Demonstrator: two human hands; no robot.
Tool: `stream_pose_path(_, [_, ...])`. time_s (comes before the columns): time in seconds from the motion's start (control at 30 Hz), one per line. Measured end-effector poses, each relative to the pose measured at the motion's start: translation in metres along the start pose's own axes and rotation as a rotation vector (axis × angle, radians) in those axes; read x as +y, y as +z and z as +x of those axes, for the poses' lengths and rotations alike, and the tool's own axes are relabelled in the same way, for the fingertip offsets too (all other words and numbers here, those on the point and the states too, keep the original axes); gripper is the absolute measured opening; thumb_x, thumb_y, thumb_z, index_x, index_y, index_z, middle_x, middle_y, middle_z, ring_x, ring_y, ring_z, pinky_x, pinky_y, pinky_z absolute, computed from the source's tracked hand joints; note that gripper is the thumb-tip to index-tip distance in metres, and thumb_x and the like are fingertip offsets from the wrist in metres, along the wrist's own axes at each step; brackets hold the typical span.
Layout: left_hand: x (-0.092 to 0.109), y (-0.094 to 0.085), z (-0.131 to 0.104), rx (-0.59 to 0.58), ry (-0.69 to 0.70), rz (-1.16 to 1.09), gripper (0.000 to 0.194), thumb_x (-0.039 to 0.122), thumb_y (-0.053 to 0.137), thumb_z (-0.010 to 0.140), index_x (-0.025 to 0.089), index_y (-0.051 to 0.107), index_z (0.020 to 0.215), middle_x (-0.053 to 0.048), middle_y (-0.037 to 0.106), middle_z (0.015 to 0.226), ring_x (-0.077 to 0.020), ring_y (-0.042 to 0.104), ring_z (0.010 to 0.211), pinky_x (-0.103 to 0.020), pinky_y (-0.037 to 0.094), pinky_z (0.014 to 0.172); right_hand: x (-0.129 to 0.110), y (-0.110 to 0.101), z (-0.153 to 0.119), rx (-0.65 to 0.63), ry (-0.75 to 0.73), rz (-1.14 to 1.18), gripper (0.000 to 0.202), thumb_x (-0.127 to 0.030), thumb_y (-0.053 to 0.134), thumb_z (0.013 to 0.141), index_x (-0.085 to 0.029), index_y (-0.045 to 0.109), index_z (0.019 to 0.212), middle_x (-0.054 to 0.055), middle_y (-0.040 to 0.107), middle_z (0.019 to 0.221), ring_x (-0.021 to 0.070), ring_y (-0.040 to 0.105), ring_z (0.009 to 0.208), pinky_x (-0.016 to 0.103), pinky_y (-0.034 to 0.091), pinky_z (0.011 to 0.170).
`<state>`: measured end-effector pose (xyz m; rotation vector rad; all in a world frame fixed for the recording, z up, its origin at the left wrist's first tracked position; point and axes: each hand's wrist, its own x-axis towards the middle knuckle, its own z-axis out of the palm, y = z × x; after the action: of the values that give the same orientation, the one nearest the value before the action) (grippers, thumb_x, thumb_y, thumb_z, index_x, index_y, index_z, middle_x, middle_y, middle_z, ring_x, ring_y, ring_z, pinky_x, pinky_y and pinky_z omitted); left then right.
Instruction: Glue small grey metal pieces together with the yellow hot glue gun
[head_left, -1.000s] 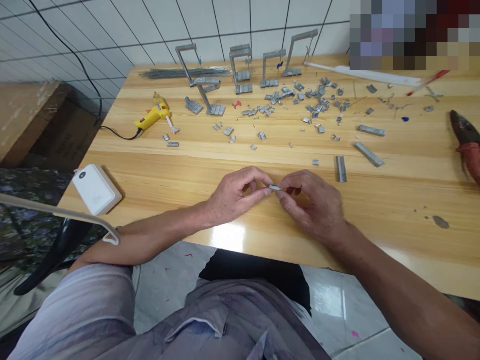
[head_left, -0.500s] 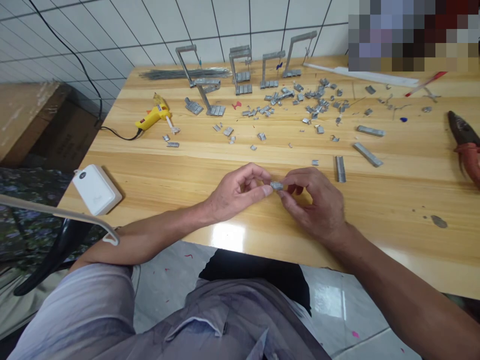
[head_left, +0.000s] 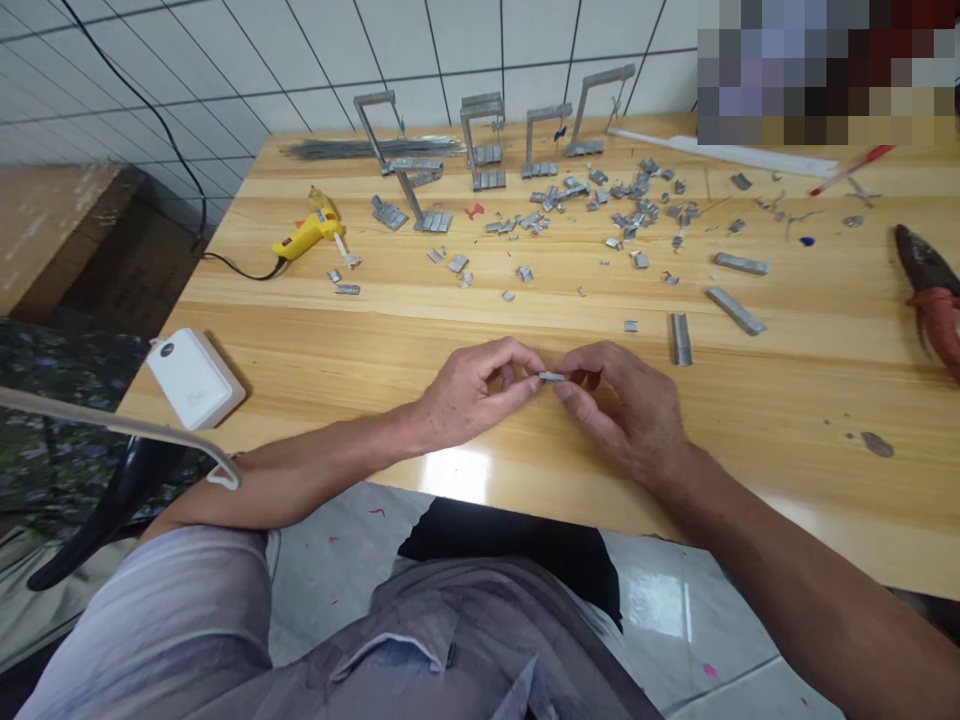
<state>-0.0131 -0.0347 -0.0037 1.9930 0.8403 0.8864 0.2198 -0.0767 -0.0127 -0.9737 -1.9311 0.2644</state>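
A small grey metal piece (head_left: 552, 377) is pinched between my two hands above the front part of the wooden table. My left hand (head_left: 480, 392) grips its left end with thumb and forefinger. On its right end are the thumb and forefinger of my right hand (head_left: 628, 408). Both sets of fingertips cover part of it. Beyond my right hand lie a short metal channel strip (head_left: 681, 339) and a tiny metal piece (head_left: 631, 326). Two more metal strips, one slanted (head_left: 736, 310) and one farther back (head_left: 741, 263), rest to the right.
Several metal frames (head_left: 431, 222) stand along the back beside a bundle of thin wires (head_left: 322, 149). Metal bits (head_left: 641, 205) are scattered mid-table. A yellow glue gun (head_left: 306, 235) and white power bank (head_left: 196, 380) lie left, red-handled pliers (head_left: 936, 310) at the right edge.
The small metal piece has turned between my fingers and now shows a thinner edge. Both hands have shifted very slightly; everything else on the table stays put.
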Motion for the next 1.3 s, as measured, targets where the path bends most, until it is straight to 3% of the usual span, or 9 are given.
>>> stream_pose_path(0.2, [-0.0018,0.0012,-0.0009,0.027,0.052,0.04,0.009,0.029,0.077,0.103,0.02,0.077,0.104,0.002,0.072,0.077,-0.0096,0.059,0.062,-0.022,0.047,0.059,0.0008,0.002,0.0001,0.018,0.023,0.041,0.004,-0.022,0.071,0.109,-0.026,0.072,0.108,0.001,0.08,0.088,0.016,0.073,0.071,0.029,0.058,0.062])
stream_pose_path(0.7, [0.0019,-0.0003,0.0002,-0.007,-0.058,-0.02,0.02,0.039,0.082,0.101,0.021,0.074,0.105,0.003,0.067,0.07,-0.0102,0.057,0.058,-0.022,0.045,0.055,0.0005,0.0029,0.0003,0.029,0.023,0.053,0.014,-0.016,0.075,0.104,-0.028,0.072,0.111,0.003,0.083,0.102,0.0169,0.074,0.074,0.031,0.059,0.064])
stream_pose_path(0.97, [-0.0016,0.0003,-0.0011,0.037,0.075,0.047,0.011,0.031,0.081,0.103,0.021,0.076,0.107,0.0,0.076,0.082,-0.0097,0.061,0.063,-0.022,0.049,0.061,0.0019,0.0023,-0.0003,0.014,0.013,0.004,0.016,-0.018,0.075,0.104,-0.026,0.069,0.116,0.002,0.079,0.096,0.0166,0.072,0.075,0.03,0.058,0.065])
stream_pose_path(1.13, [-0.0051,0.0008,-0.0023,0.071,0.108,0.058,0.023,0.039,0.082,0.103,0.021,0.076,0.117,-0.001,0.08,0.09,-0.0098,0.063,0.064,-0.023,0.051,0.062,0.0026,0.0004,-0.0002,0.0,0.009,-0.017,0.014,-0.018,0.074,0.105,-0.027,0.07,0.115,0.002,0.08,0.094,0.017,0.073,0.072,0.031,0.059,0.064])
stream_pose_path(1.3, [-0.0022,-0.0014,-0.0017,0.064,0.11,0.071,0.013,0.034,0.081,0.105,0.022,0.082,0.109,-0.001,0.084,0.091,-0.0094,0.065,0.065,-0.024,0.053,0.064,0.0034,0.0019,-0.0005,0.006,0.007,-0.006,0.012,-0.019,0.076,0.104,-0.028,0.072,0.113,0.002,0.081,0.093,0.0184,0.074,0.072,0.032,0.06,0.062])
